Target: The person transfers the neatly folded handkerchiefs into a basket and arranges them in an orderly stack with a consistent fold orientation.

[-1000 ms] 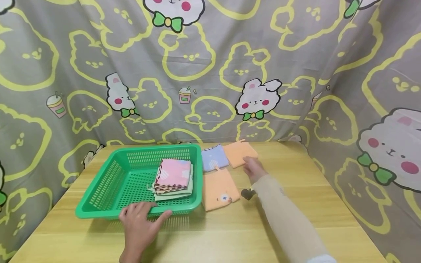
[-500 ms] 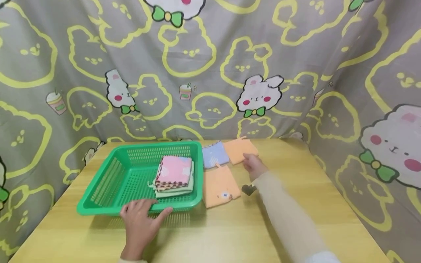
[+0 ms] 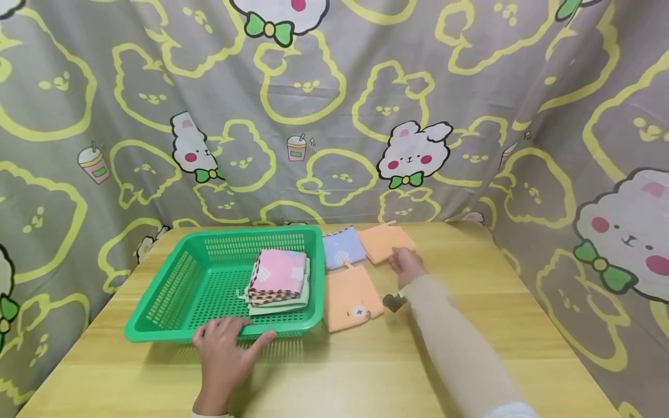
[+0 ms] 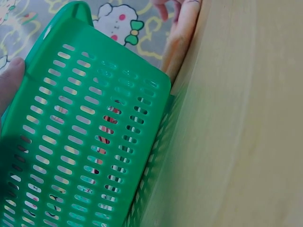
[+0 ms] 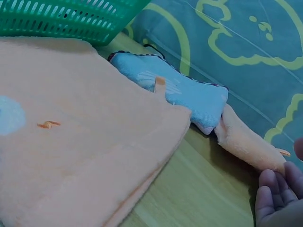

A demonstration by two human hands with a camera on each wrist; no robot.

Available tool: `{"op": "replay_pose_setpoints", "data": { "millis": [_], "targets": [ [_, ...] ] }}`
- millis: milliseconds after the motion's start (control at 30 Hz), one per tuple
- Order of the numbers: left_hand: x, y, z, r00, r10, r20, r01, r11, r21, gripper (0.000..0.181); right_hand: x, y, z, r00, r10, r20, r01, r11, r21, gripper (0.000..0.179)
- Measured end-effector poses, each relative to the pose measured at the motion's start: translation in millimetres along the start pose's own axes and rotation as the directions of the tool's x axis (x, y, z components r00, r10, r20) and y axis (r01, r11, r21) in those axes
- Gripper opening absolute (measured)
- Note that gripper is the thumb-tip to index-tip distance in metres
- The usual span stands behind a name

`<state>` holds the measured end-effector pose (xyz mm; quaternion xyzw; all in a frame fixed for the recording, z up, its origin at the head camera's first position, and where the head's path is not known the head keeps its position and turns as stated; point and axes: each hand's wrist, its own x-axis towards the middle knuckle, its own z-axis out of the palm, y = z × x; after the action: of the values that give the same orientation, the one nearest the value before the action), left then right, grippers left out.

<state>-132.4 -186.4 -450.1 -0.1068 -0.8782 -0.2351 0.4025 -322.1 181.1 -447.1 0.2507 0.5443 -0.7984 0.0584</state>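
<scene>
My left hand (image 3: 225,354) grips the near rim of a green plastic basket (image 3: 157,335), fingers over the rim and thumb on the outer side. At the far right of the cloths, my right hand (image 3: 406,267) pinches the near corner of a folded orange towel (image 3: 381,241); in the right wrist view the fingers (image 5: 272,189) lie against its end, thumb above. A folded blue towel (image 3: 342,248) adjoins it. Closer to me lies a second orange towel (image 3: 350,296) with an animal face. Inside the basket, a folded pink towel (image 3: 277,273) sits on a pale green one (image 3: 282,306).
Both arms reach over a wooden table (image 3: 376,371). A grey patterned curtain (image 3: 334,116) hangs behind and at both sides of it. A dark heart-shaped piece (image 3: 394,302) shows beside my right sleeve. The basket's right wall stands right beside the blue and nearer orange towels.
</scene>
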Motion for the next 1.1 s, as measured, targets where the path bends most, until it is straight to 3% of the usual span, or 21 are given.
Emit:
{"op": "replay_pose_setpoints", "data": {
  "millis": [400, 467, 700, 1100],
  "targets": [
    [-1.6, -2.7, 2.4, 1.000, 0.023, -0.019, -0.023, 1.000, -0.008, 0.064, 7.1, 6, -3, 0.998, -0.006, -0.064, 0.011, 0.997, 0.079, 0.005],
    [-1.4, -2.4, 2.2, 1.000, 0.022, -0.018, -0.022, 1.000, -0.011, 0.064, 7.4, 6, -3, 0.998, -0.011, -0.063, 0.015, 0.998, 0.067, 0.009],
    [-0.9, -1.3, 1.9, 1.000, 0.013, -0.018, -0.014, 1.000, -0.013, 0.070, 9.5, 9, -2, 0.983, -0.042, -0.178, 0.050, 0.998, 0.039, 0.014],
    [-1.3, -0.9, 1.9, 1.000, 0.015, -0.016, -0.015, 1.000, -0.004, 0.072, 11.0, 9, -5, 0.978, -0.028, -0.207, 0.027, 1.000, -0.007, 0.015]
  ]
}}
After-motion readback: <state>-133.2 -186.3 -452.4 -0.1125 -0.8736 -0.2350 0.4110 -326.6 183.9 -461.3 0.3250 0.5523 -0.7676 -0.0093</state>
